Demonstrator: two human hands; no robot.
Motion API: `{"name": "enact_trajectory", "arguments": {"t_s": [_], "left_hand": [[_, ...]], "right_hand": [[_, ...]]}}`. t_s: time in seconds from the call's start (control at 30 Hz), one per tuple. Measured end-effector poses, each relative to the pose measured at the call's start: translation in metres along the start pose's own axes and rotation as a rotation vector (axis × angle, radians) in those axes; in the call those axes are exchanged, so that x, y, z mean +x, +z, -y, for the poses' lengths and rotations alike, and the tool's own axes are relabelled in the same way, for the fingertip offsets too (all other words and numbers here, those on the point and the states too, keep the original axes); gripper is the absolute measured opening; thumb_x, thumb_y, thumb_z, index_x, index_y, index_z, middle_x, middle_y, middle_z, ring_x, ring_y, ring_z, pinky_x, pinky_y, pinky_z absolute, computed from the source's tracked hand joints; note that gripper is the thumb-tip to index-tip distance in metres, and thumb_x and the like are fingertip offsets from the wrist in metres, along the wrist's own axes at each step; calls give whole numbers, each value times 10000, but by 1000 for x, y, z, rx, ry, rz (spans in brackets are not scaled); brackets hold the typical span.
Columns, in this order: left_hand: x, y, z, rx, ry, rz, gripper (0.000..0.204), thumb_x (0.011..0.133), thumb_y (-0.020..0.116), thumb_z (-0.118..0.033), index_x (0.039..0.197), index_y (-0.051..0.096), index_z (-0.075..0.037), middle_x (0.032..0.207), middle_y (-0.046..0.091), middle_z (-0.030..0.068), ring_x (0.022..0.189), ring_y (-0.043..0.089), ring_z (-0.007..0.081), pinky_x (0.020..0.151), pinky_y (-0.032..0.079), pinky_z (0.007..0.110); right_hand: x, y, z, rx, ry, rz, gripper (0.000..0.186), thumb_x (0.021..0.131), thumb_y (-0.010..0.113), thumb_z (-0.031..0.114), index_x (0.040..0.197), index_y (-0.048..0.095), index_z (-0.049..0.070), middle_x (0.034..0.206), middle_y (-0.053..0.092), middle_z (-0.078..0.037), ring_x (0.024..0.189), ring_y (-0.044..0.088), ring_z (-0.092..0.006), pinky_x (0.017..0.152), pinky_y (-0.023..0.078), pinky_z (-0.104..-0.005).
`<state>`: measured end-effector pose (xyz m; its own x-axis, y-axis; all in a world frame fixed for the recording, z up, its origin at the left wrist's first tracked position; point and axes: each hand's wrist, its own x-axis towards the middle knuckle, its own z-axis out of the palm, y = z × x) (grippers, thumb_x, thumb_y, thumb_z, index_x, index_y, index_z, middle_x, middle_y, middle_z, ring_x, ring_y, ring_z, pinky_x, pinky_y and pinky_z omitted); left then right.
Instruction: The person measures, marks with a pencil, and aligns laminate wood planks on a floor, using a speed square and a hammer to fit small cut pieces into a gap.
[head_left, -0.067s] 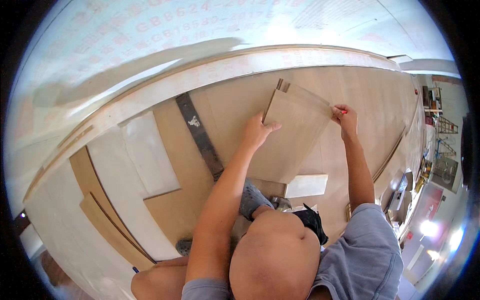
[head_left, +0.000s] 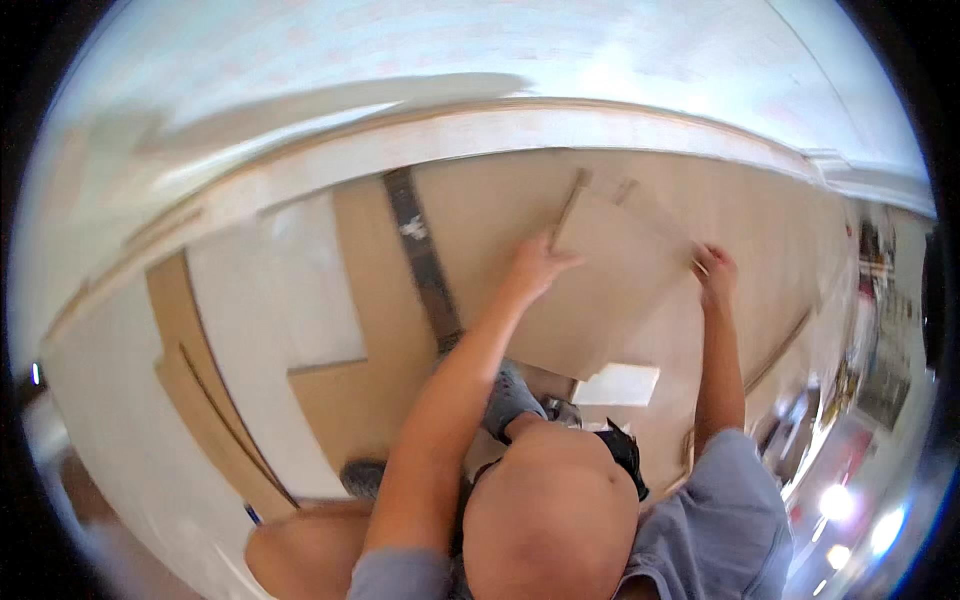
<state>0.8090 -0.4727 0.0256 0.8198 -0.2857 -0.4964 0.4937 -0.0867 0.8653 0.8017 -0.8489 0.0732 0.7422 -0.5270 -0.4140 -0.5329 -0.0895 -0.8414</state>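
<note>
Wood-coloured floor planks (head_left: 585, 285), stacked or overlapping, lie tilted on the floor in front of me. My left hand (head_left: 540, 268) is closed on their left edge, thumb on top and fingers out of sight beneath. At their right corner my right hand (head_left: 716, 274) is pinched shut, with a small red-ended, pen-like thing between its fingers. Motion blur hides the exact shape of this thing and whether the fingers also grip the planks. Just below the planks lies a small white piece (head_left: 617, 385), close to my shoe (head_left: 510, 395).
A dark strip (head_left: 420, 250) lies across the laid boards on the left. Further left are white sheeting (head_left: 275, 300) and narrow loose planks (head_left: 205, 400). A pale skirting (head_left: 480, 135) runs along the wall behind. Tools and clutter (head_left: 800, 430) line the right side.
The whole view has shifted and blurred, with things appearing lower. Both hands stay at the planks' edges; my right hand appears slightly further from the corner.
</note>
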Motion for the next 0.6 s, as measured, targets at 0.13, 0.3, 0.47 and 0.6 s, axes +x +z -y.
{"name": "enact_trajectory", "arguments": {"t_s": [0.13, 0.3, 0.47, 0.6], "left_hand": [[20, 3, -32, 45, 155, 53, 491, 735, 836, -358, 1059, 701, -16, 945, 704, 187, 865, 669, 353, 788, 519, 436], [29, 32, -8, -34, 307, -62, 516, 734, 831, -321, 1090, 677, 20, 1027, 667, 235, 965, 644, 374, 838, 498, 450], [22, 23, -9, 24, 254, 17, 780, 737, 840, -274, 1395, 503, -25, 1348, 522, 243, 1215, 514, 415, 1046, 422, 461], [8, 17, -11, 112, 336, -151, 720, 847, 758, -355, 1409, 480, -1, 1405, 491, 246, 1296, 472, 399, 1095, 389, 444]], "right_hand": [[29, -127, -11, 487, -195, 0, 326, 984, 579, 94, 1286, 539, -20, 1173, 620, -130, 1082, 599, -290, 942, 532, -438], [38, -218, -31, 469, -197, 94, 344, 1031, 534, 205, 1242, 599, -59, 1255, 627, -135, 1144, 582, -255, 995, 487, -393], [-35, -160, 120, -457, -671, -468, 355, 1046, 487, 250, 1168, 640, -46, 1150, 654, -124, 1039, 615, -264, 861, 516, -394], [-117, -69, 269, -728, -856, -687, 353, 1027, 540, 302, 1190, 655, 11, 1202, 670, -136, 1021, 647, -271, 871, 521, -377]]}}
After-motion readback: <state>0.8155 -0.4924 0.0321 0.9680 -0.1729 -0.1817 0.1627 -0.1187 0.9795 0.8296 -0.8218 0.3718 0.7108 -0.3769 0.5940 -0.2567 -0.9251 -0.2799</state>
